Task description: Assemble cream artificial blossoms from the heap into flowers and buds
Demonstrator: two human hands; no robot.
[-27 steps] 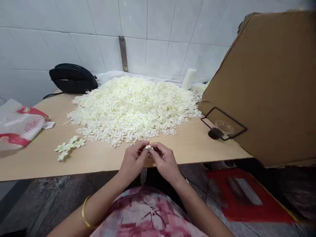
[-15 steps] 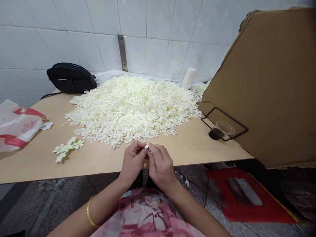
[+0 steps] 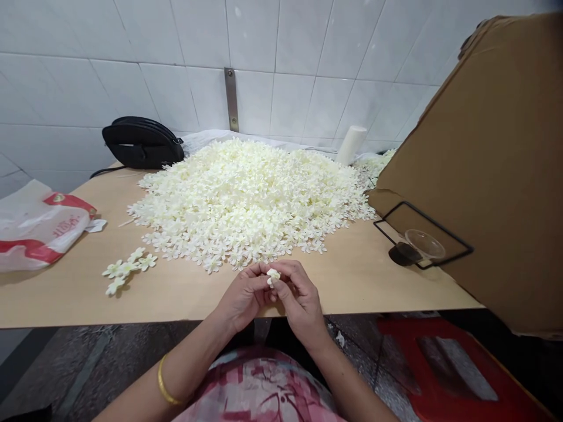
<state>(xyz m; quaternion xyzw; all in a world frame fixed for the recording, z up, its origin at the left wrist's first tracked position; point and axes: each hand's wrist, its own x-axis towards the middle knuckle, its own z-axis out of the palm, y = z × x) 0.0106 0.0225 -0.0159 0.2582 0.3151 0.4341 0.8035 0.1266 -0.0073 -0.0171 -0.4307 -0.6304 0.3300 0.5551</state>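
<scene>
Between my fingertips, over the front edge of the table, is a small white artificial flower [image 3: 273, 275]. My left hand [image 3: 246, 296] pinches it from the left, and my right hand [image 3: 303, 302] has thumb and fingers closed on its right side. Part of the flower is hidden by the fingers. Just beyond both hands spreads a large heap of loose white artificial flowers [image 3: 255, 199]. A few more flowers [image 3: 127, 268] lie grouped on the table to the left, apart from the heap.
The wooden table [image 3: 189, 299] ends just under my wrists. At left lie a red-and-white plastic bag [image 3: 57, 225] and a black pouch [image 3: 143, 143]. A white cone [image 3: 352, 145] stands behind the heap. On the right are a black wire frame [image 3: 435, 210], a clear cup [image 3: 424, 244] and a large cardboard box [image 3: 492, 176].
The view has shifted slightly left, so things sit farther right in it. My fingers have rolled apart a little, and more of the flower's petals now shows between them.
</scene>
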